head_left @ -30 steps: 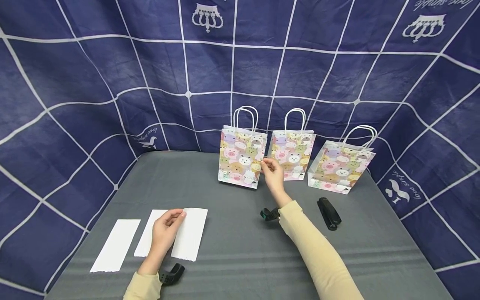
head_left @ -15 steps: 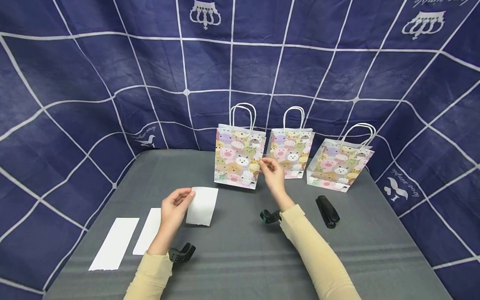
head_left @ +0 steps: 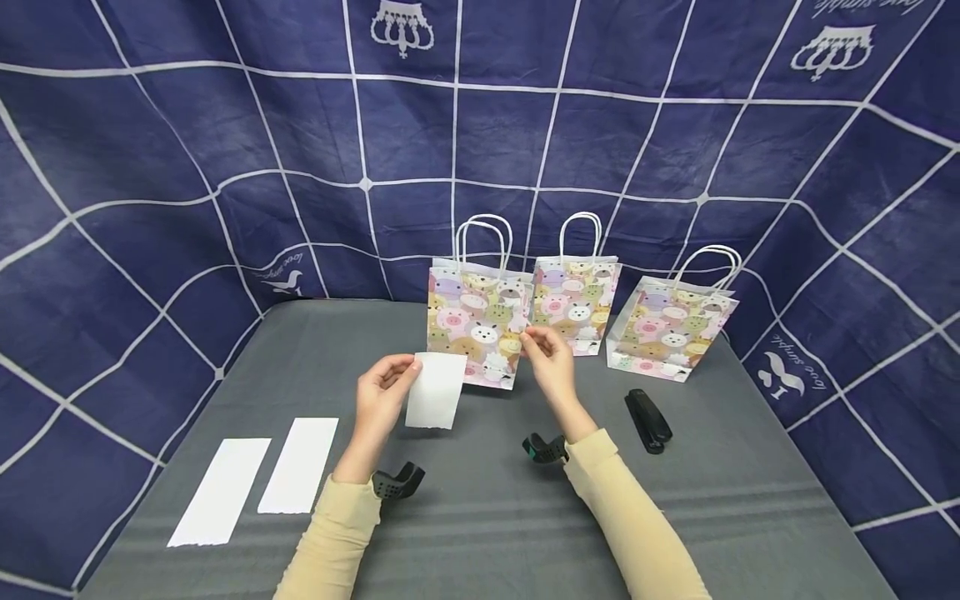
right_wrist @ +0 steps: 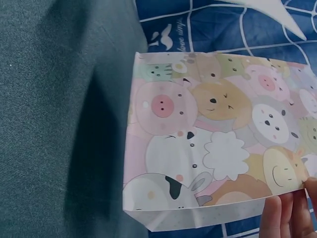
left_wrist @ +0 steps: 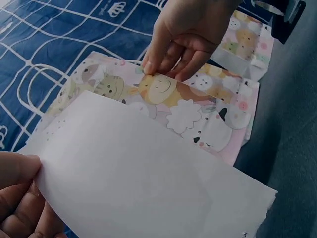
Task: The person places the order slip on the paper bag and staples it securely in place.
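Observation:
My left hand point(head_left: 382, 396) pinches the top left corner of a white paper slip point(head_left: 437, 390) between thumb and fingers. The slip hangs in front of the lower left part of the leftmost paper bag point(head_left: 480, 312) and covers some of it. That bag has a cartoon animal print and white cord handles. By its right side edge, my right hand point(head_left: 551, 367) pinches it, thumb in front and fingers behind. In the right wrist view the bag point(right_wrist: 213, 129) shows its printed face, and the fingertips point(right_wrist: 277, 213) are at its edge.
Two matching paper bags stand behind to the right, a middle bag point(head_left: 573, 304) and a right bag point(head_left: 671, 329). A black stapler point(head_left: 648, 421) lies on the grey table point(head_left: 480, 517). Two white slips, one point(head_left: 298, 467) beside the other point(head_left: 221, 492), lie at the left.
My left hand has lifted the third slip off the table and carried it right and forward to the leftmost bag. The right hand keeps its grip; that bag has turned and tilted slightly.

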{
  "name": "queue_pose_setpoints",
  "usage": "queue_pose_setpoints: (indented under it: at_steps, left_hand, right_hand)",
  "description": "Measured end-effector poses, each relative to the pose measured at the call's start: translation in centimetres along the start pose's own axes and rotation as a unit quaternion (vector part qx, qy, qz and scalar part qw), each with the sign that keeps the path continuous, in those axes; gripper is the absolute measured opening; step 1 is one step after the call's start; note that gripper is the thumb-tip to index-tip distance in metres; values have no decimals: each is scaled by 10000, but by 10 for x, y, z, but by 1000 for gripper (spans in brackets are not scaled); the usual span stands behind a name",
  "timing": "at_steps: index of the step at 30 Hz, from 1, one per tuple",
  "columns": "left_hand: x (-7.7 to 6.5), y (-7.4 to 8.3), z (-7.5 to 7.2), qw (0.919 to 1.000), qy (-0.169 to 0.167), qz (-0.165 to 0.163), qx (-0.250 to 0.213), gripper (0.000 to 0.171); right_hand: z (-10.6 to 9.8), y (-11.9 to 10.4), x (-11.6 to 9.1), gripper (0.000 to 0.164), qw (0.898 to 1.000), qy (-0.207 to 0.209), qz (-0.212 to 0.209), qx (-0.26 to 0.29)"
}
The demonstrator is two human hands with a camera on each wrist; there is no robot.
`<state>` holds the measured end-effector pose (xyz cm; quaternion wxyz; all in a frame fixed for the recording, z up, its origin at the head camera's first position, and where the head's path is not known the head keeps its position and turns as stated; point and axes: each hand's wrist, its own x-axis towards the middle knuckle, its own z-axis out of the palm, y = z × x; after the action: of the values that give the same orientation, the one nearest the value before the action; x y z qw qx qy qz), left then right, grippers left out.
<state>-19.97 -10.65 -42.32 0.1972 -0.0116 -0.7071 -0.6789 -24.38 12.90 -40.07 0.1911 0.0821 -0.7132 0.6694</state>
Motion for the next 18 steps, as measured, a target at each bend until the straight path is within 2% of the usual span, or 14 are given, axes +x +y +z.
queue_pose_setpoints:
  at_steps: [4,9,18]
  left_hand:
    - [1,-1,6,9998,43,35,-176,20]
    - [0,3,10,9989,35,-146,-443,20]
    - [-10,31,18,9987,-52,-87,-494,19]
  right_hand:
    - [-3,-4,-7,16,9999,11,5,-146]
    - [-6,-9,-15,16,9999,-1,65,-133]
    - [-10,-12,-27,15,9999,13,111,-55]
